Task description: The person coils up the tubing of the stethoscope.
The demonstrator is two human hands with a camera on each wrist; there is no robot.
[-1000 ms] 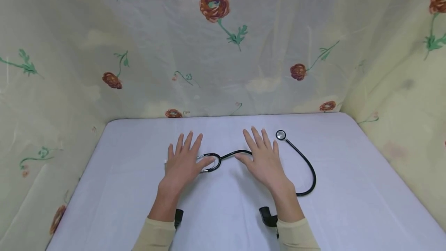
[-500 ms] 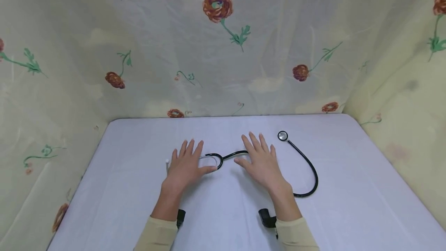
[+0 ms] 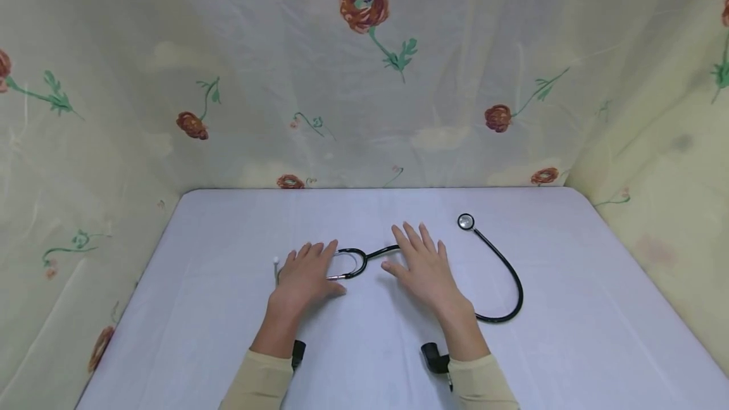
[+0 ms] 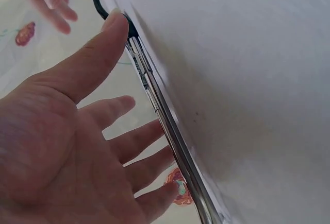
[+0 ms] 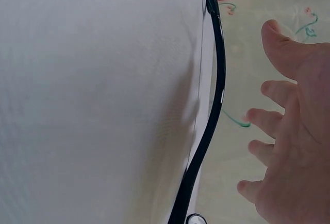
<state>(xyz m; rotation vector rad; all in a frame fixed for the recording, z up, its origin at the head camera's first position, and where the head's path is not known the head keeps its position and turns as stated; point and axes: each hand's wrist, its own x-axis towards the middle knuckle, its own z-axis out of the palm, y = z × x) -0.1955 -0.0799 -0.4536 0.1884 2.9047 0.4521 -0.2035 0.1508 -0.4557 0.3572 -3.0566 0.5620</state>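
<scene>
A black stethoscope [image 3: 517, 288] lies across the white table, its round chest piece [image 3: 466, 221] at the right and one white ear tip [image 3: 276, 260] showing at the left. Over the metal ear tubes [image 4: 172, 131] hovers my left hand [image 3: 304, 277], palm down, fingers bent a little and thumb out to the side. It covers part of the headset. My right hand [image 3: 427, 274] hangs above the middle of the black tubing [image 5: 220, 64] with fingers spread. The right wrist view shows a gap between those fingers and the tube. Neither hand grips anything.
The white tabletop [image 3: 364, 359] has rounded far corners. A floral curtain [image 3: 250, 68] encloses it at the back and both sides. Black wrist-worn mounts [image 3: 435, 358] stick out beneath the forearms.
My left hand has come down and nearer, its fingers bending and its thumb drawing off the tubing fork. The right hand has lowered slightly. The stethoscope stays put; the view has shifted a little.
</scene>
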